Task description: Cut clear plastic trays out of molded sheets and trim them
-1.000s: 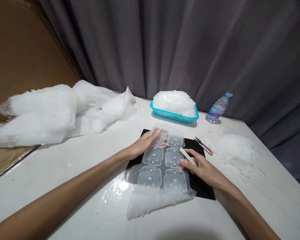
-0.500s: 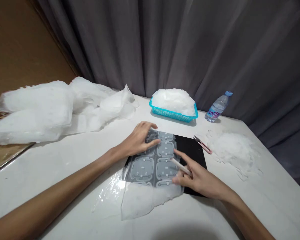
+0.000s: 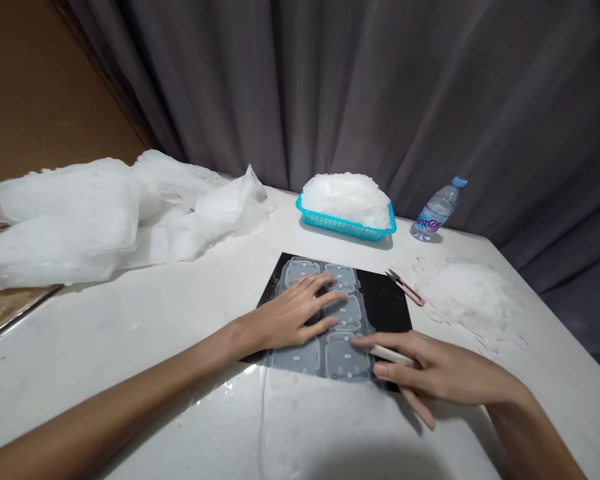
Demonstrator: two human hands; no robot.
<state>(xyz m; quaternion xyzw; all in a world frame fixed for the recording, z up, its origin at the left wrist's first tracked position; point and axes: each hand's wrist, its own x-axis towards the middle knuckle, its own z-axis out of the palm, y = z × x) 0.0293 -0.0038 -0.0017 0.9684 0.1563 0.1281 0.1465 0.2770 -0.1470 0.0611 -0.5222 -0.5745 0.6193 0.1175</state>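
Note:
A translucent plastic sheet point(image 3: 297, 360) with rounded rectangular shapes in two columns lies over a black mat point(image 3: 380, 300). My left hand point(image 3: 303, 308) rests flat on the left and middle of the sheet, fingers spread. Low on the right side of the sheet is my right hand point(image 3: 420, 363), its index fingertip touching a rounded shape. It grips a slim white stick point(image 3: 393, 355) between thumb and fingers; whether this is a pen or a blade handle I cannot tell. Pink-handled thread snips point(image 3: 405, 288) lie across the mat's right edge.
Behind stands a turquoise basket point(image 3: 347, 227) heaped with white translucent pieces. A water bottle point(image 3: 436, 212) is to its right. Clear scraps point(image 3: 467, 297) are piled at the right. Large bundles of white translucent sheets point(image 3: 75, 227) fill the left of the table point(image 3: 180, 413), before a grey curtain point(image 3: 355, 87).
My left hand has come down and right, flattening on the sheet. My right hand has moved down and right with the stick. The sheet has shifted toward me, with more of the mat showing at the top.

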